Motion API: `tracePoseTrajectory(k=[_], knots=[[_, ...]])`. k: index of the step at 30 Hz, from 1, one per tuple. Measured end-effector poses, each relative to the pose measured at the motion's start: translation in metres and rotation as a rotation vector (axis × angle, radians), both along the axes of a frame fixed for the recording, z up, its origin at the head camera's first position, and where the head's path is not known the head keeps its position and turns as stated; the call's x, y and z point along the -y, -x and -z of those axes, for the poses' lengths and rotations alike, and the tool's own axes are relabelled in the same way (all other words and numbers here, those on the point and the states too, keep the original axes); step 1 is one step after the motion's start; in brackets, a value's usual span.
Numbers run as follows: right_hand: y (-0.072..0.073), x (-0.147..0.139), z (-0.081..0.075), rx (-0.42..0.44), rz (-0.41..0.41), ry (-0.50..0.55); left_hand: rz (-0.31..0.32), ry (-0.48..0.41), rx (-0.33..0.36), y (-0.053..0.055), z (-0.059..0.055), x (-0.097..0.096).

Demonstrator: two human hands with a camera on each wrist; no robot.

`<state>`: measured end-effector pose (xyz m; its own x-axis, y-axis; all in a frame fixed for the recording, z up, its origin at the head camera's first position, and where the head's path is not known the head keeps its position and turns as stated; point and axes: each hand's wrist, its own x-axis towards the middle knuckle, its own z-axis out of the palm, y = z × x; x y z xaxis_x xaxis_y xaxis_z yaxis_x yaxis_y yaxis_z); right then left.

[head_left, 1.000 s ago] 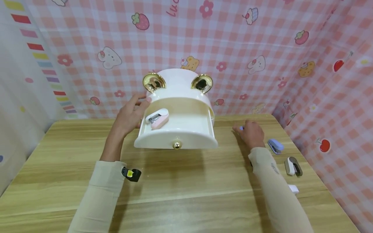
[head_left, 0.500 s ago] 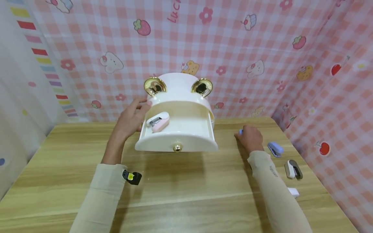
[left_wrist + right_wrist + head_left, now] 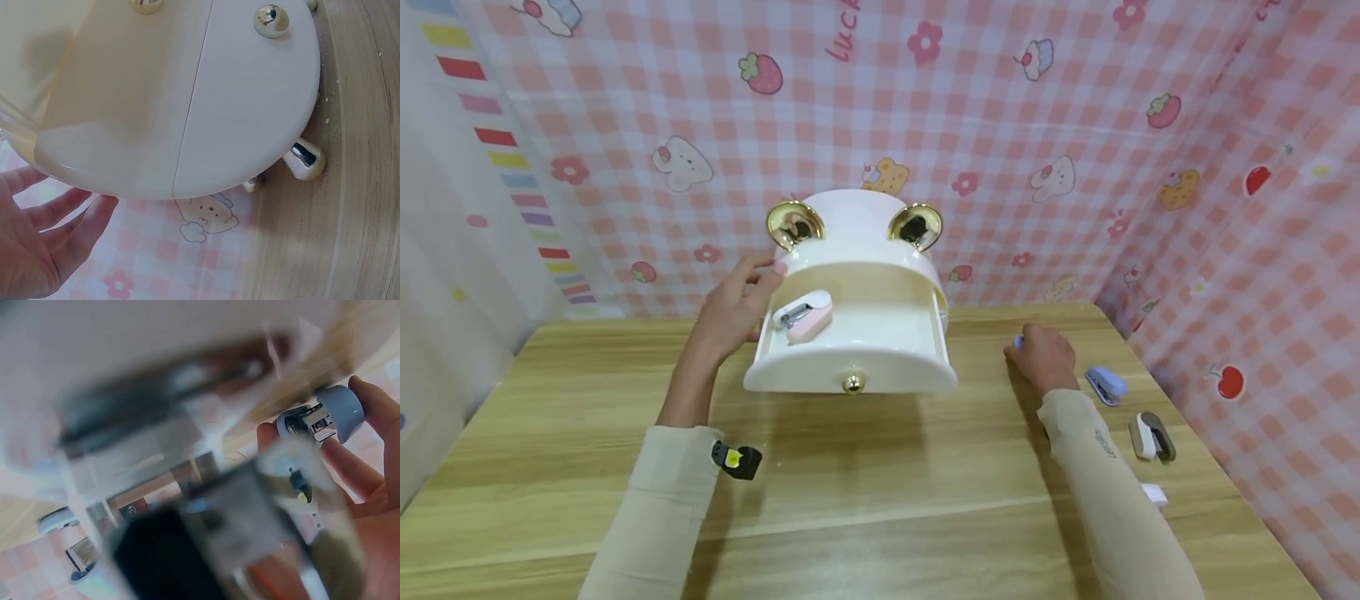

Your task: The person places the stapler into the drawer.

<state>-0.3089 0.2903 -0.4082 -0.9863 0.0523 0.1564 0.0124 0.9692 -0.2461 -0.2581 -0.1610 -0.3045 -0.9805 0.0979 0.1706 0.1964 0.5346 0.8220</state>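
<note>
Stapler of blue colour is in the right hand, pinched between the thumb and the fingers, as the right wrist view shows; in the head view only a small blue piece of it comes out beside the hand, to the right of the white box. Whether it touches the wooden table, I cannot tell. The drawer of this box stands far out, and its front bears a round gold knob. Inside, near the left wall, there lies at a slant a pink and white stapler. The left hand is rather wide, its fingers apart, with fingertips touching the curved side of the box. Two round gold pieces sit at the upper part of the box. Farther to the right, beyond the right hand, there lie in a row a second blue stapler, a brown-grey and white stapler and a white object, which the right sleeve partly hides. Behind everything hangs a pink checked cloth with strawberries, flowers and small animals
</note>
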Motion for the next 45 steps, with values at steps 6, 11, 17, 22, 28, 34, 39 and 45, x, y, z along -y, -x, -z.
tracePoseTrajectory(k=[6,11,17,22,28,34,39,45], knots=[[-0.005,-0.001,-0.005,-0.009,-0.009,0.001,0.003,-0.008,0.003,-0.003,-0.003,0.000],[-0.009,0.000,-0.012,-0.038,-0.017,0.018,0.004,0.007,-0.012,-0.003,-0.007,-0.001],[-0.010,0.005,-0.027,-0.074,-0.036,0.024,0.004,0.000,-0.029,-0.004,-0.010,-0.001],[-0.011,0.013,-0.043,-0.149,-0.065,0.011,0.002,-0.008,-0.026,-0.005,-0.010,-0.001],[-0.015,0.023,-0.063,-0.203,-0.095,0.000,0.005,-0.017,-0.024,-0.005,-0.009,-0.002],[-0.019,0.029,-0.081,-0.220,-0.099,0.006,0.009,-0.009,-0.017,-0.004,-0.008,-0.002],[-0.021,0.033,-0.091,-0.215,-0.095,-0.012,0.012,-0.006,-0.013,-0.004,-0.006,-0.002],[-0.025,0.040,-0.105,-0.286,-0.119,-0.035,0.014,-0.004,-0.013,-0.003,-0.005,0.000]])
